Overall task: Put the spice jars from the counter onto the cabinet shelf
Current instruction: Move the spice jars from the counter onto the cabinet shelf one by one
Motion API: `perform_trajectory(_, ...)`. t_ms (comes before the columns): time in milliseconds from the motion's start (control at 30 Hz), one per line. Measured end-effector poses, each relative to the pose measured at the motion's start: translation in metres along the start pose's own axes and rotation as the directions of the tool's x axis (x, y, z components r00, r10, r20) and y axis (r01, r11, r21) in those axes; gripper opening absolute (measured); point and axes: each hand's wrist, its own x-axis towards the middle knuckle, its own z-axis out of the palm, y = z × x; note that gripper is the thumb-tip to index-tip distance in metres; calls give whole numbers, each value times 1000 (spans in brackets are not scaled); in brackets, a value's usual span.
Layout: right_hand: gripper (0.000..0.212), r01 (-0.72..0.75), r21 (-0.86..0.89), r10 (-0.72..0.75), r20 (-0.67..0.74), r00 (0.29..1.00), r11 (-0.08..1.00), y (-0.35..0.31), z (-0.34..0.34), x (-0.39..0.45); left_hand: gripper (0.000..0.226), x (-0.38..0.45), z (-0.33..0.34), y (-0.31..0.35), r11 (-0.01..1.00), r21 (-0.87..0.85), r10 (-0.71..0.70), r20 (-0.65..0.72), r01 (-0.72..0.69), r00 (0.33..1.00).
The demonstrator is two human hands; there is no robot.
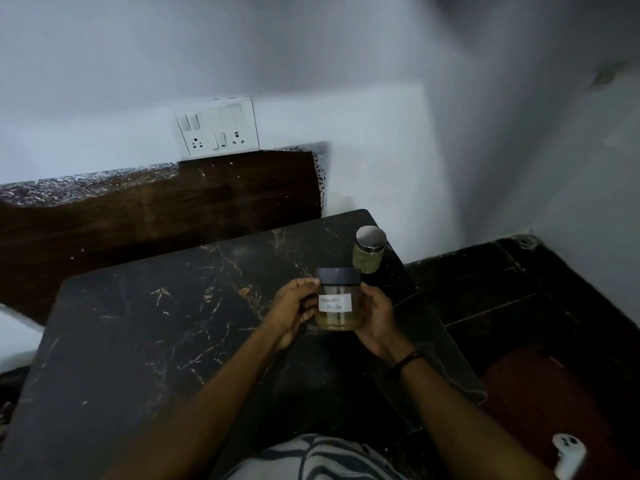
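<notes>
A pale wall [311, 46] with a white switch-and-socket plate [216, 128] rises behind a dark marble bench [138, 341] veined in gold, seen from the head camera; a brown wooden board [173, 209] leans between bench and wall, and dark floor tiles [519, 289] run off to the right. Above the bench's right half, a person holds a clear spice jar [337, 299] with a dark lid between both hands. The left hand [292, 310] curls round the jar's left side, thumb near the lid; the right hand [375, 318], a dark band at its wrist, cups the right side. The jar is upright, its handwritten white label facing the camera, brownish powder low inside. A second jar [369, 249], steel-lidded and filled with something greenish, stands on the bench near its far right corner, just beyond the held jar. A white device [568, 455] shows at lower right.
</notes>
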Motion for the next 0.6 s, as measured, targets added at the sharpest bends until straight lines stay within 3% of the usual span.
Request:
perform_trajectory(300, 42, 95, -14, -94, 6, 996, 995, -24, 21, 5, 29, 3, 5, 29, 995, 27, 93, 16, -94, 996)
perform_trajectory(467, 50, 238, 47, -242, 106, 965, 970, -79, 60, 11, 20, 5, 24, 90, 967, 6, 253, 27, -253, 967)
perform_trajectory(600, 30, 360, 55, -364, 178, 914, 931, -134, 102, 13, 9, 4, 44, 158, 926, 10, 378, 26, -378, 926)
